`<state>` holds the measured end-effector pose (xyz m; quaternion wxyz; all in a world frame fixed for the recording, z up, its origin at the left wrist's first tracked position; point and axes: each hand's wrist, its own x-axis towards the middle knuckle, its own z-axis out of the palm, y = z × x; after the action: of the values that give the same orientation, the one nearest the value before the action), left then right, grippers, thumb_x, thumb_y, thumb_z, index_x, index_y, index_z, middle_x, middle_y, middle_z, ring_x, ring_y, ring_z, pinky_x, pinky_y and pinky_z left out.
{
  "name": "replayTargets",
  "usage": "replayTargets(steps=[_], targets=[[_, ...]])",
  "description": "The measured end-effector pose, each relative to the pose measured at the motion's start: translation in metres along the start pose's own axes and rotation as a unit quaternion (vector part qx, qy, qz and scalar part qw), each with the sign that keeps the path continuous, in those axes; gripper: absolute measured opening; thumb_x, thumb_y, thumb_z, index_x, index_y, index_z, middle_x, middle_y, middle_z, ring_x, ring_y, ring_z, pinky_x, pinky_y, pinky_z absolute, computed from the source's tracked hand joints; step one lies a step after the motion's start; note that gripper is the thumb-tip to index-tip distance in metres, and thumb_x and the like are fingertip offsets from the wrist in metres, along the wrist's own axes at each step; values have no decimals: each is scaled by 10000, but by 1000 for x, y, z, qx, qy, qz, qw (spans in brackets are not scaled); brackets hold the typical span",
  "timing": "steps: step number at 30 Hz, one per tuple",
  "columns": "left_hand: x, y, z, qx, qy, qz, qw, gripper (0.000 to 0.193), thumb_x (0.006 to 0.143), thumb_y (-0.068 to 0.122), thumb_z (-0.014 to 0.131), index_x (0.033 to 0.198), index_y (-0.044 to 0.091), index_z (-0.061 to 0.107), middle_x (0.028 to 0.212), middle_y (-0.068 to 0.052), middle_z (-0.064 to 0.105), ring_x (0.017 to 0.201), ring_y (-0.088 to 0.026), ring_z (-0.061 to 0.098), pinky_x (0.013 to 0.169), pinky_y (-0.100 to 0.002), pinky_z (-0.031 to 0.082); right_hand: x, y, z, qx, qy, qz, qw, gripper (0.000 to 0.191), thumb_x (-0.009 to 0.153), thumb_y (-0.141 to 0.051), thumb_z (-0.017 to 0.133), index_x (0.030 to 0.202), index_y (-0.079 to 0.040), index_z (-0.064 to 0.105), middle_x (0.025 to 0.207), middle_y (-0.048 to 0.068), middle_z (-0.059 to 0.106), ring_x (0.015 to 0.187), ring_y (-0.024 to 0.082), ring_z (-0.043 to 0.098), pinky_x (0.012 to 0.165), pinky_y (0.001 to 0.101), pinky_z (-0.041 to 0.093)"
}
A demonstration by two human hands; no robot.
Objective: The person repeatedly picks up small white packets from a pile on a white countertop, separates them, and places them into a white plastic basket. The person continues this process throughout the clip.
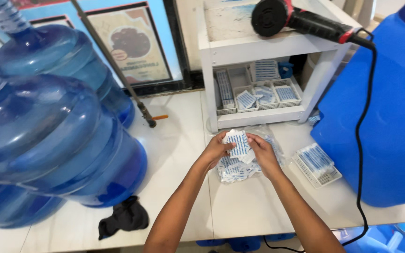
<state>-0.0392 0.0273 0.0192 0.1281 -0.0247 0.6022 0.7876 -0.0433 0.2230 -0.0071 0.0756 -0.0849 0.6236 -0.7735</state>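
Hands: our left hand (219,149) and right hand (262,152) pinch one label sheet (238,143).
Pile: labels (234,169) beneath, on the bench (179,154).
Shelf (258,47): just beyond the pile.

Water refill shop, big blue water jugs (48,140), heat gun (301,19) on white shelf (258,49), baskets of seal labels (258,96)
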Motion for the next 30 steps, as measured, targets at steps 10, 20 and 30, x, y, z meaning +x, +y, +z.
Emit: replayTargets(steps=[10, 20, 30], targets=[[-40, -27, -1, 36, 127, 117, 984, 508, 846, -82, 643, 1307, 89, 515, 1130, -51, 571, 942, -112, 606, 802, -278, 526, -22, 5, 37, -188, 7, -83, 979, 303, 950, -112, 652, 1236, -22, 607, 979, 22, 689, 910, 79, 609, 792, 237, 495], [-41, -54, -2, -286, 141, 35, 947, 440, 910, -108, 560, 1312, 71, 541, 1150, -88, 667, 1020, -194, 682, 872, -369, 598, -25, 20, 25, -14, 136, -48, 989, 179, 947, -78, 654, 1112, -50, 717, 907, -57, 682, 822, 31, 597, 767, 208, 489], [-33, -64, 8, -320, 140, 56, 935, 516, 893, -130, 513, 1350, 105, 459, 1182, -131, 631, 1019, -213, 678, 877, -395, 597, -48, 29, 41, -85, 131, -73, 985, 241, 1051, -58, 578, 1278, -89, 653, 1364, 73, 488, 1081, 113, 512, 855, 252, 436]])
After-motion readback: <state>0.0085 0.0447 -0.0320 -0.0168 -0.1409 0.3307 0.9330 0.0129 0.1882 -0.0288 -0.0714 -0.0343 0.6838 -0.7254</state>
